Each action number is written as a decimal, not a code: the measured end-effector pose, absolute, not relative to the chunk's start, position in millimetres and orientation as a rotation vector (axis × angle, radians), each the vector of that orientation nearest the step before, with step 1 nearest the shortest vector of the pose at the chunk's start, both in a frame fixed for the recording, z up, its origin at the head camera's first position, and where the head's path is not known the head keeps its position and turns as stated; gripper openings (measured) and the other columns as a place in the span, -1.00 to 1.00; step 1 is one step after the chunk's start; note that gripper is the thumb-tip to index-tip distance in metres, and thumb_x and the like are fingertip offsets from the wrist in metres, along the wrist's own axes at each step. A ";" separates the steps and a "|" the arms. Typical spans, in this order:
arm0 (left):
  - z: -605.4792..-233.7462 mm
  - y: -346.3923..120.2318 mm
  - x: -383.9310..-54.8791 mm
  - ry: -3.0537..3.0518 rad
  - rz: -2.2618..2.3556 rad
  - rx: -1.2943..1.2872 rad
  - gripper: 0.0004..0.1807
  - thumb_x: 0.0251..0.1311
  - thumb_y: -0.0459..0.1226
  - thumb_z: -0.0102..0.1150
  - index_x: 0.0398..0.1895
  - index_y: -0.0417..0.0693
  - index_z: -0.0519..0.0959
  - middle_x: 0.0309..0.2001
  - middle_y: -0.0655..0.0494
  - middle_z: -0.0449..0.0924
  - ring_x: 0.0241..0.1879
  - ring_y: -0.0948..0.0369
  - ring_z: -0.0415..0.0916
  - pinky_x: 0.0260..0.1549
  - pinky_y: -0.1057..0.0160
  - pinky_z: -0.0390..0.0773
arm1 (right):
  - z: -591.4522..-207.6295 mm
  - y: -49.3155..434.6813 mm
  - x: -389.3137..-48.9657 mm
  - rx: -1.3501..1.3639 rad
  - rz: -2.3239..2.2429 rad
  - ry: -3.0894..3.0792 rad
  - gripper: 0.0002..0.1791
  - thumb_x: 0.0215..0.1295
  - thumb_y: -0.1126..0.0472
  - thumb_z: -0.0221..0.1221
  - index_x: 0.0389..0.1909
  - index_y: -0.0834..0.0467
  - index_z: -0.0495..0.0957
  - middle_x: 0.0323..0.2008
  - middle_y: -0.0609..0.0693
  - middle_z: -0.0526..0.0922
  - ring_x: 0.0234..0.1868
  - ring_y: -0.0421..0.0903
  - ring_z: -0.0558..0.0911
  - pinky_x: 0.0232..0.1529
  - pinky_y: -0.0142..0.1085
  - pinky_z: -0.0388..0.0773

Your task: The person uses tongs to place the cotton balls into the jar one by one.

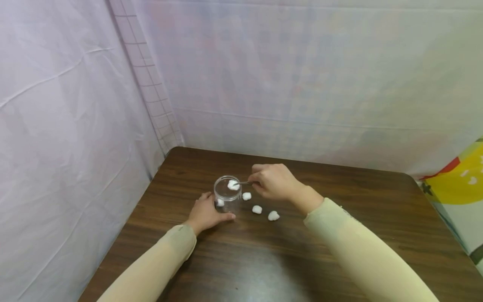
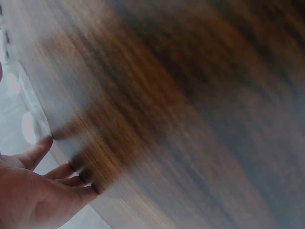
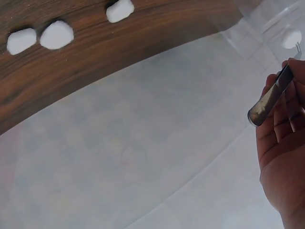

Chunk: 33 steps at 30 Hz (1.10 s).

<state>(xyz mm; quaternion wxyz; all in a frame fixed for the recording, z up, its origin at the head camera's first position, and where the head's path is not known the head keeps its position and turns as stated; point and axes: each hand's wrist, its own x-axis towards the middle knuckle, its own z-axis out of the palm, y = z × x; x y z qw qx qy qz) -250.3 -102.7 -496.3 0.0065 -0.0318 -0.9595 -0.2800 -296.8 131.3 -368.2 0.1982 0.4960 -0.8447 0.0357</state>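
1 white fluffy cotton ball (image 1: 220,202) sat in your clear, round, plastic-looking jar (image 1: 231,206); a 2nd ball (image 1: 233,185), at its mouth, was in silver metal tweezers (image 1: 245,183) your R hand (image 1: 277,181) pinched. Your L hand (image 1: 207,212) curved round the jar, holding it. Prob. 1 of 5 was done, 1 nearly, 3 loose balls (image 1: 257,209) left on the brown wood-grain table (image 1: 324,251); 1 jar, 1 pr tweezers

Brown wood-grain table (image 1: 377,214) — pale cloth (image 1: 302,75) hung behind, left.
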 end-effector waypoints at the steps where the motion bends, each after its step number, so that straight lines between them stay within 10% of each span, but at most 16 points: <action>1: -496.0 -102.4 -250.1 -3.000 -0.873 -0.100 0.12 -0.41 0.37 0.31 0.28 -0.04 0.31 0.23 -0.20 0.26 0.18 -0.18 0.21 0.12 -0.11 0.24 | -369.5 130.3 -297.0 1.388 0.095 -2.364 -0.85 0.01 0.19 0.17 -0.40 -0.03 0.69 -0.49 -0.24 0.40 -0.63 -0.34 0.34 -0.70 -0.39 0.34; 33: -490.5 -102.3 -247.4 -3.008 -0.912 -0.091 0.10 -0.37 0.33 0.33 0.28 -0.06 0.30 0.25 -0.21 0.22 0.19 -0.21 0.18 0.09 -0.17 0.25 | -373.2 140.6 -293.3 1.381 0.060 -2.377 -0.85 0.02 0.16 0.19 -0.37 -0.05 0.68 -0.46 -0.24 0.42 -0.62 -0.34 0.34 -0.71 -0.38 0.34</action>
